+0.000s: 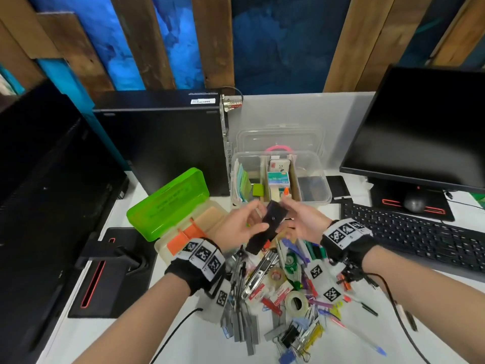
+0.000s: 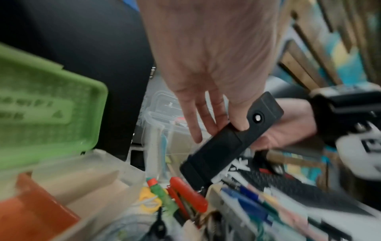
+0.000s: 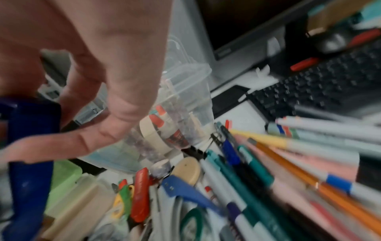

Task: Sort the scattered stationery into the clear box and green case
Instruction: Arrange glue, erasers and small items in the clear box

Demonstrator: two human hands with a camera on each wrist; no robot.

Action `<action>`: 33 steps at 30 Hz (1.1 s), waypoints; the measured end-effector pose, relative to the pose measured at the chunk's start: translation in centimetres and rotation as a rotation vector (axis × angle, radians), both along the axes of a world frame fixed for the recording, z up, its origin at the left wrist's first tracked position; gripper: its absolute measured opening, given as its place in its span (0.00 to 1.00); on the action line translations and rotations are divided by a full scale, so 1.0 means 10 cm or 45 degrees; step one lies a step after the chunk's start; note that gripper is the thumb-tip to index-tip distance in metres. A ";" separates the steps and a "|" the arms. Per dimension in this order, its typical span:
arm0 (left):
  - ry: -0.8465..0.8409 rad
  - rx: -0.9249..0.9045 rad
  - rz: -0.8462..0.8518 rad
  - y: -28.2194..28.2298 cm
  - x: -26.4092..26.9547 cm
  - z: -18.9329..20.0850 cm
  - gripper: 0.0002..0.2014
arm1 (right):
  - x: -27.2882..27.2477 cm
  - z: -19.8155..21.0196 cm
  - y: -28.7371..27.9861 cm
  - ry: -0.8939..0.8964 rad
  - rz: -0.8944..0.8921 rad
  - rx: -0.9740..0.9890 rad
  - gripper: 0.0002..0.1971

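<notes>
A dark stapler hangs tilted above the stationery pile, held between both hands. My left hand pinches its middle, thumb on top and fingers behind, as the left wrist view shows on the stapler. My right hand grips its upper end, and its fingers curl across the stapler. Just beyond the hands, the clear box stands open, partly filled. The green case lies open at the left, lid raised, with an orange item in its base.
Pens, clips, tape rolls and staple strips are heaped on the white desk under my wrists. A black keyboard and a monitor stand at the right. A black computer tower stands behind the case, and another monitor's base sits at the left.
</notes>
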State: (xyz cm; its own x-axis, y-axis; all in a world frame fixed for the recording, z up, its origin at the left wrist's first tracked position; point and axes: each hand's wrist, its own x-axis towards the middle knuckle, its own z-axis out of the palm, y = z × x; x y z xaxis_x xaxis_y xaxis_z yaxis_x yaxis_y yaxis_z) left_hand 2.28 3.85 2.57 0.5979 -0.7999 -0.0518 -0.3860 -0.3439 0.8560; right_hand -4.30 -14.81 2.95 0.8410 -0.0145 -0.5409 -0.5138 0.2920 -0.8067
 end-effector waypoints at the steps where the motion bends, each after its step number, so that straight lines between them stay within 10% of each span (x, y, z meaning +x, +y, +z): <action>1: -0.129 0.062 -0.062 0.02 -0.04 0.00 0.07 | 0.01 -0.01 -0.04 -0.011 0.064 -0.063 0.17; 11: -1.178 0.411 -0.367 0.03 0.06 0.08 0.22 | 0.19 0.26 -0.26 -0.187 0.396 -0.280 0.12; 19: -1.059 0.532 0.178 -0.29 0.80 0.13 0.15 | 0.99 0.53 -0.43 -0.327 -0.033 -0.709 0.07; 24: -1.000 0.873 -0.147 -0.24 0.87 -0.17 0.23 | 1.49 0.25 -0.37 -0.288 0.372 -1.358 0.06; 33: -0.956 0.916 -0.213 -0.28 0.92 -0.23 0.31 | 1.73 0.17 0.03 -0.043 1.099 -1.740 0.10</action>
